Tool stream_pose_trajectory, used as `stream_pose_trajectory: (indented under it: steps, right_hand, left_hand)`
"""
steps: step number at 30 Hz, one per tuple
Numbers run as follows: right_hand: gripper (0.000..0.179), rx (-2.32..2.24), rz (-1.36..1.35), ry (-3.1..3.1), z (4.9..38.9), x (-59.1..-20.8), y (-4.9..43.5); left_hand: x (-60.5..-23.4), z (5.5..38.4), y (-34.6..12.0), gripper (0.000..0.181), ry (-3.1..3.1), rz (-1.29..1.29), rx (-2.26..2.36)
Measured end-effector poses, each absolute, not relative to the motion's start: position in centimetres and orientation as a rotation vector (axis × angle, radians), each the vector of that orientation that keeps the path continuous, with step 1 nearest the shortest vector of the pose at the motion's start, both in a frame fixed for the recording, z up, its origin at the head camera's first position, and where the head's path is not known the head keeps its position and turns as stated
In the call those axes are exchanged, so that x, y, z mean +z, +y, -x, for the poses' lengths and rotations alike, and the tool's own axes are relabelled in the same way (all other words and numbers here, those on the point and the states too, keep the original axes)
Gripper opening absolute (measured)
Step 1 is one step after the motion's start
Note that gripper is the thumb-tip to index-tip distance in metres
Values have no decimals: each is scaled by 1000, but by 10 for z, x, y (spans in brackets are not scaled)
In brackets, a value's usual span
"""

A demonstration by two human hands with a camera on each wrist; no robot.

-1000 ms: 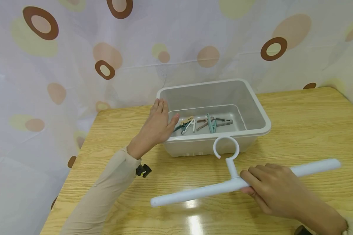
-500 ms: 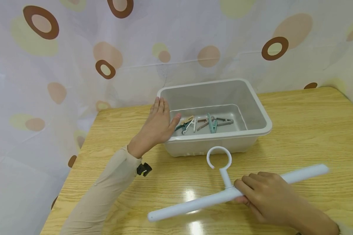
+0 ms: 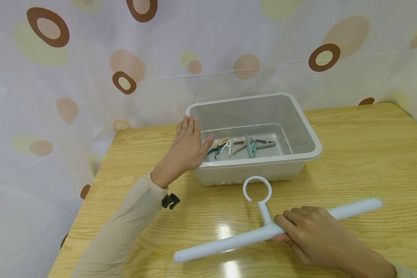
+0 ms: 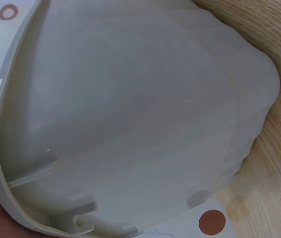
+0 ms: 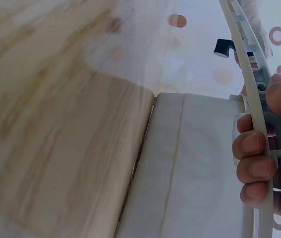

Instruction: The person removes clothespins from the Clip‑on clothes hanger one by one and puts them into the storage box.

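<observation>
In the head view my left hand (image 3: 187, 146) lies with straight fingers over the left rim of a grey plastic basin (image 3: 250, 172). The basin's outer wall (image 4: 125, 99) fills most of the left wrist view. Inside it lie several clothespins: a beige clothespin (image 3: 222, 142), a white clothespin (image 3: 224, 149), a light teal clothespin (image 3: 251, 148) and brownish ones. My right hand (image 3: 312, 235) grips a pale blue-white clothes hanger (image 3: 229, 244) just right of its hook (image 3: 257, 177), in front of the basin. Curled fingers (image 5: 256, 168) wrap the hanger's bar in the right wrist view.
The basin stands on a wood-grain table (image 3: 368, 154). A patterned curtain (image 3: 160, 38) with circles hangs behind the table and along its left side. A black strap buckle (image 3: 170, 200) sits at my left wrist.
My right hand has drawn the hanger toward me and slightly left, so its hook no longer overlaps the basin's front rim in the head view. My left hand stays on the basin.
</observation>
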State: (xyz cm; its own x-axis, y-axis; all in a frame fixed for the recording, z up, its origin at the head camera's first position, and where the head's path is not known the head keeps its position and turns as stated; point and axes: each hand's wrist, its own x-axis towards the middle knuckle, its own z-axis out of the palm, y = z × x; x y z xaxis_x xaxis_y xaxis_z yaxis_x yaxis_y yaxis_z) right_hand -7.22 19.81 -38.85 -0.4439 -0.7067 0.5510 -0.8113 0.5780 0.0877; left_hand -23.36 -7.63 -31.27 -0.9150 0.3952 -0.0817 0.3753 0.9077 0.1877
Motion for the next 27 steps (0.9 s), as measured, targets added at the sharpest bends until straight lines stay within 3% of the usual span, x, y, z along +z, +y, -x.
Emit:
stream_pose_trajectory:
  steps: [27]
  right_hand:
    - [42, 307, -1158, -2374, 74, -400, 193]
  left_hand:
    - [-313, 234, -77, 77, 2938, -585, 311]
